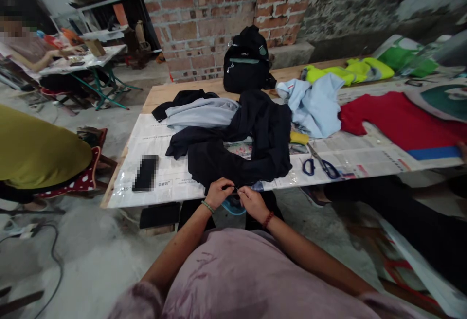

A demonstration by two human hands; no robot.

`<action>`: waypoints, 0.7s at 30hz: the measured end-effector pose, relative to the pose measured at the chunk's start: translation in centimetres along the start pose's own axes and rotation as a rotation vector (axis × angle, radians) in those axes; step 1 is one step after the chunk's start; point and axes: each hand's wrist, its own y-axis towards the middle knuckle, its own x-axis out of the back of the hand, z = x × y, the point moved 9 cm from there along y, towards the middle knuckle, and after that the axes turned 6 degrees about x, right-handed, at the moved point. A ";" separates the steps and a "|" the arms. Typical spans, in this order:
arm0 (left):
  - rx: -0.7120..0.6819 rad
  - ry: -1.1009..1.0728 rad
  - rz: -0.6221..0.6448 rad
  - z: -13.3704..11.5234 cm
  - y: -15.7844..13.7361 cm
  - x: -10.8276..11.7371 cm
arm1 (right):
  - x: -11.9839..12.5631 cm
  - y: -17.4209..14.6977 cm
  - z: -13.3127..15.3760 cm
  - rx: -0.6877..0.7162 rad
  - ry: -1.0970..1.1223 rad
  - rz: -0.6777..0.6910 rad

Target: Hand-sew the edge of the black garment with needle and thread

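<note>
At the table's front edge, my left hand [219, 194] and my right hand [253, 204] are close together, each with its fingertips pinched. A thin dark bit shows between them, too small to name. Just beyond the fingers lies a black garment [270, 136], bunched in a rough ring on the newspaper-covered table [124, 150], its near edge reaching my hands. Behind its left part is a folded light grey cloth [204, 112]. To the right lie dark-handled scissors [323, 166] and a small yellow object [299, 138]. Below my hands, part of a blue container [233, 206] shows.
A phone [146, 173] lies on the left. Farther back are a black backpack [246, 61], a light blue garment [314, 105], a yellow-green vest [350, 71] and a red garment [386, 119]. People sit to the left; a dark-trousered leg [394, 212] extends at right.
</note>
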 end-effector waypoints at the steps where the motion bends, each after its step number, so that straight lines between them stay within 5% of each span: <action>1: -0.005 0.000 -0.006 0.0 0.0 0.0 | -0.2 0.0 -0.2 -0.036 0.031 -0.011; 14: -0.068 0.018 -0.054 0.2 -0.5 0.0 | -1.2 0.0 -1.5 -0.134 0.063 -0.146; 21: -0.127 0.030 0.054 -0.2 -0.6 -0.7 | -0.9 0.7 -1.5 -0.108 -0.012 -0.160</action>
